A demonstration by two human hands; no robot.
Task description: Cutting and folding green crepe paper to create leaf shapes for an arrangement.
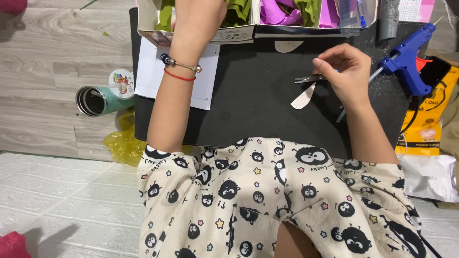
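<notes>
The right hand point(345, 71) pinches small metal scissors point(310, 78) over the pale leaf-shaped paper piece point(303, 98) on the black board point(248, 110), so keep them low, while the left hand point(198, 19) digs in the cardboard box of green paper point(201, 34), its grip hidden.

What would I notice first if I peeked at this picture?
Probably the right hand holding small scissors over the black board, with a cut pale paper piece just below. The left hand reaches into a box of green paper at the top. A bright blue glue gun lies on the right.
</notes>
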